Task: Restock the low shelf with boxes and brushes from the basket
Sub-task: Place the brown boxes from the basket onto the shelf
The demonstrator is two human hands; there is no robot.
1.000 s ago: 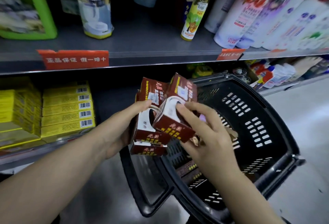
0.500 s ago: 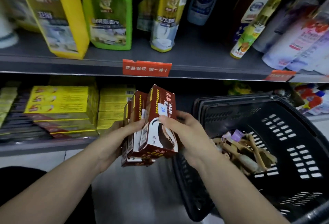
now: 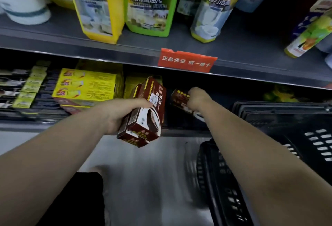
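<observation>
My left hand (image 3: 118,114) grips a stack of dark red boxes (image 3: 145,118) in front of the low shelf (image 3: 89,127). My right hand (image 3: 196,98) reaches into the dark gap of that shelf and holds a single dark red box (image 3: 179,98) there, tilted. The black plastic basket (image 3: 269,136) stands on the floor at the right; its contents are out of sight from here.
Yellow boxes (image 3: 86,83) lie stacked on the low shelf to the left of the gap, with dark packs (image 3: 27,89) further left. The upper shelf carries yellow and green cleaner bottles (image 3: 147,4) and a red price tag (image 3: 186,60). Grey floor lies below.
My right hand has taken one box off the stack and moved it forward into the low shelf. The view has shifted left, away from the basket.
</observation>
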